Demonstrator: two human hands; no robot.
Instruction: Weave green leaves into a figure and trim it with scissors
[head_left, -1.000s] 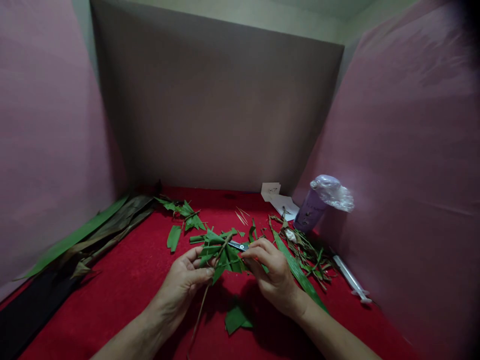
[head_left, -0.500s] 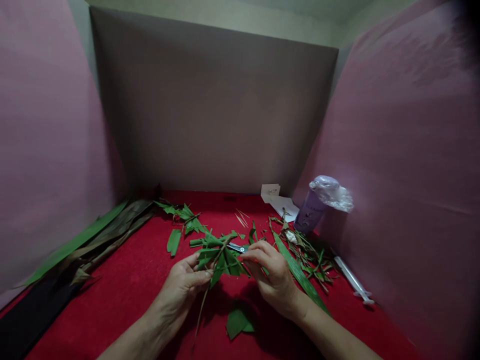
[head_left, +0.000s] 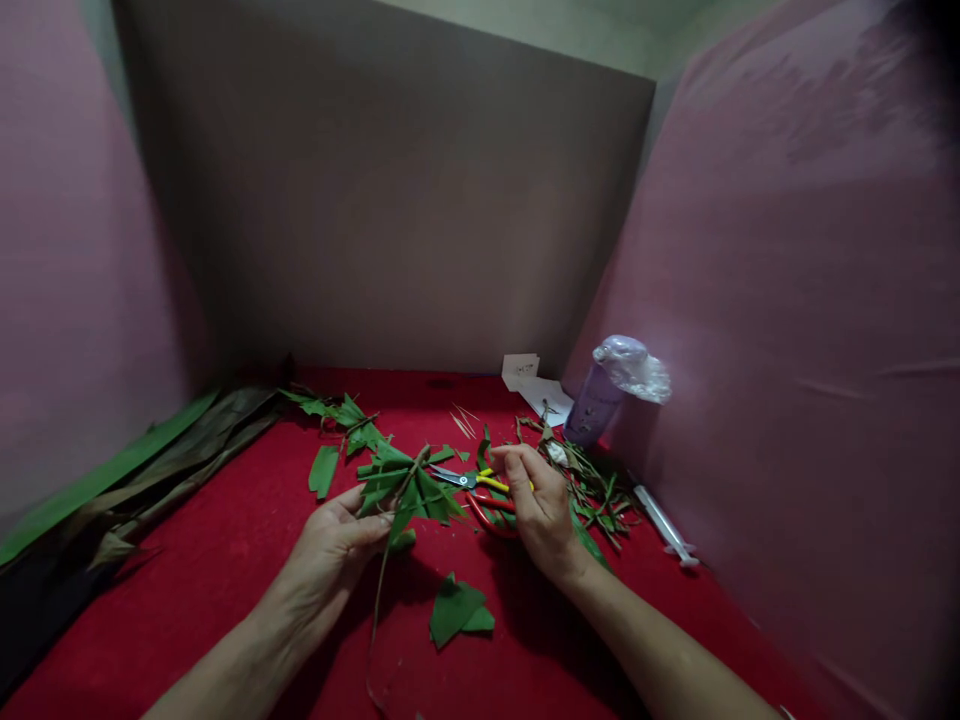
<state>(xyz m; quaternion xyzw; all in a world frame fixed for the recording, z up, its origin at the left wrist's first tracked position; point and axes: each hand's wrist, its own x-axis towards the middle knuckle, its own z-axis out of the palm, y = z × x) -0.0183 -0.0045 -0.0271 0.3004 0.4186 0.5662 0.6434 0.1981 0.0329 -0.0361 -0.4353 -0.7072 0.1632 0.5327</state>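
Observation:
My left hand (head_left: 341,535) pinches a bundle of green leaf pieces (head_left: 409,487) gathered round a brown stem, held above the red cloth. A long thin strand (head_left: 377,610) trails from the bundle down toward me. In my right hand (head_left: 541,505) is a pair of scissors (head_left: 487,490) with one yellow and one red handle. Their short blades are parted and point left at the bundle's right side, close to the stem. Cut leaf pieces (head_left: 459,608) lie on the cloth below my hands.
Leafy scraps (head_left: 352,420) lie behind my left hand, near several toothpicks (head_left: 463,420). To the right are a heap of twigs (head_left: 600,490), a syringe (head_left: 666,527), white cards (head_left: 544,395) and a purple bottle (head_left: 596,400) with plastic wrap. Long leaves (head_left: 150,460) lie along the left wall.
My right hand has drawn back from the bundle with the scissors, whose blades and handles now show. The whole view has shifted, so things appear farther left. My left hand keeps hold of the bundle.

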